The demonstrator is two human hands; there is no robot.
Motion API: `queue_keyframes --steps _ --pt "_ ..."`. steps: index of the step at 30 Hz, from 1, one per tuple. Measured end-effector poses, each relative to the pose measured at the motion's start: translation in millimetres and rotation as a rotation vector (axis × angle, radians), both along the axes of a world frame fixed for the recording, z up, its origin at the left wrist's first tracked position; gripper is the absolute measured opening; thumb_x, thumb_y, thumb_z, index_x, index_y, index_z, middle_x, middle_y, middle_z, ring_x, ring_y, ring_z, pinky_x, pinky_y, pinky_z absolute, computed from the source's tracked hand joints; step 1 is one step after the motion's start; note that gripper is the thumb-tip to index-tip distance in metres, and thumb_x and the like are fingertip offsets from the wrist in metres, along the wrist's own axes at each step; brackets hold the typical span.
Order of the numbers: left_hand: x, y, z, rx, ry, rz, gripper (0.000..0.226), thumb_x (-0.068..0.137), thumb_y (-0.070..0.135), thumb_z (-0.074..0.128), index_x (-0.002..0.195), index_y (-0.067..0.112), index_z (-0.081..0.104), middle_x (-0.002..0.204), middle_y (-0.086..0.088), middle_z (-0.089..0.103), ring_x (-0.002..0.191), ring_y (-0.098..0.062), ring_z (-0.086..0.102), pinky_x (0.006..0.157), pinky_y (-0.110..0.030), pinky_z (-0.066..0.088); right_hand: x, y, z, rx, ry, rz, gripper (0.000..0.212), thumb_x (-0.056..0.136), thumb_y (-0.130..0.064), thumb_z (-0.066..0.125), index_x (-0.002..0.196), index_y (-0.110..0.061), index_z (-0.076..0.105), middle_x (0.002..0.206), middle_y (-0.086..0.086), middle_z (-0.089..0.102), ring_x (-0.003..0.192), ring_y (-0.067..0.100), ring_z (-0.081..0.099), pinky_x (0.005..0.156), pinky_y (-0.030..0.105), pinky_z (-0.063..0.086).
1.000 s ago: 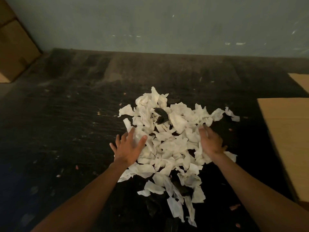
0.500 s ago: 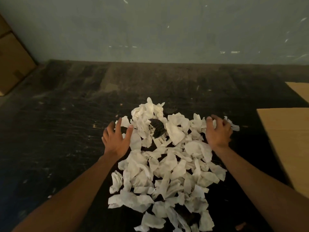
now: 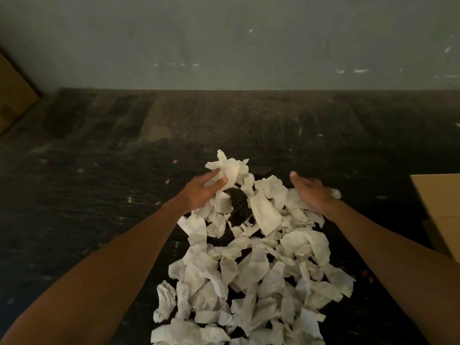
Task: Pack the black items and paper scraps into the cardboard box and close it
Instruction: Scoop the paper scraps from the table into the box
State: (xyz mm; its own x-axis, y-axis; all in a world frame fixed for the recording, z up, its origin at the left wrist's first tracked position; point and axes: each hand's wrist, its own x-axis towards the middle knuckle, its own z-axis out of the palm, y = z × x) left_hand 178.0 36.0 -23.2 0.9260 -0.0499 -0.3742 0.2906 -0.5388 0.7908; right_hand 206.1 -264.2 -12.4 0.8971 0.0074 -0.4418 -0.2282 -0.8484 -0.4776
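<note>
Gathering is under way at the far end of the heap of torn white paper scraps (image 3: 251,265), which lies on the dark, scuffed desk (image 3: 99,195). The left hand (image 3: 201,190) pinches a crumpled wad of scraps between thumb and fingers. The right hand (image 3: 311,192) is spread, palm inward, resting against the heap's right edge. One black knitted item (image 3: 239,207) lies half buried between the hands. The brown cardboard box (image 3: 440,210) stands well apart at the right edge. Risks: loose scraps may spill from a partial scoop during transfer; further black items, if any, could remain hidden under paper and be missed.
</note>
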Motion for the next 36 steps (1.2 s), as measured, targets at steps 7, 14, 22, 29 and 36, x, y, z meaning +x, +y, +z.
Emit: queue_keyframes --steps 7,14,22,29,36 --pt "-35 -9 11 0.002 -0.065 -0.117 0.034 0.095 0.047 0.054 0.129 0.049 0.052 0.139 0.009 0.043 0.121 -0.007 0.045 0.097 -0.022 0.035 -34 24 4 0.319 0.098 0.130 0.069 0.081 -0.081 0.031 0.136 -0.044 0.047 0.150 -0.007 0.040 0.138 0.019 0.035 0.113 0.043 0.026" --pt "-101 -2 44 0.041 -0.214 -0.276 0.035 0.094 0.049 0.047 0.117 0.035 0.068 0.128 0.019 0.054 0.126 0.004 0.043 0.111 -0.027 0.033 -121 8 46 0.430 0.012 0.366 0.032 0.092 -0.054 0.048 0.123 -0.049 0.058 0.135 -0.019 0.048 0.128 -0.003 0.039 0.102 0.022 0.032" --pt "-204 1 36 0.580 -0.445 -0.506 0.119 0.063 0.091 0.052 0.151 0.044 -0.012 0.159 0.008 -0.028 0.144 -0.022 -0.031 0.114 -0.059 -0.013 -205 -30 52 0.063 -0.158 0.584 0.109 0.057 -0.080 0.067 0.140 -0.065 -0.001 0.154 -0.022 -0.029 0.140 0.011 -0.034 0.113 0.053 -0.014" --pt "-201 -15 -13 0.783 -0.301 -0.626 0.148 0.046 0.091 0.063 0.144 0.037 -0.034 0.147 -0.007 -0.050 0.132 -0.040 -0.047 0.109 -0.072 -0.012 -179 -18 5 -0.304 -0.160 0.757 0.142 0.045 -0.086 0.066 0.135 -0.050 -0.036 0.138 -0.004 -0.057 0.130 0.031 -0.049 0.104 0.077 -0.005" --pt "-136 -25 -27 0.813 -0.211 -0.633 0.143 0.048 0.087 0.066 0.138 0.047 -0.037 0.148 -0.005 -0.048 0.134 -0.045 -0.041 0.110 -0.071 -0.013 -123 13 -22 -0.376 -0.052 0.836 0.125 0.051 -0.086 0.063 0.137 -0.059 -0.024 0.157 0.002 -0.029 0.141 0.036 -0.031 0.107 0.072 -0.008"
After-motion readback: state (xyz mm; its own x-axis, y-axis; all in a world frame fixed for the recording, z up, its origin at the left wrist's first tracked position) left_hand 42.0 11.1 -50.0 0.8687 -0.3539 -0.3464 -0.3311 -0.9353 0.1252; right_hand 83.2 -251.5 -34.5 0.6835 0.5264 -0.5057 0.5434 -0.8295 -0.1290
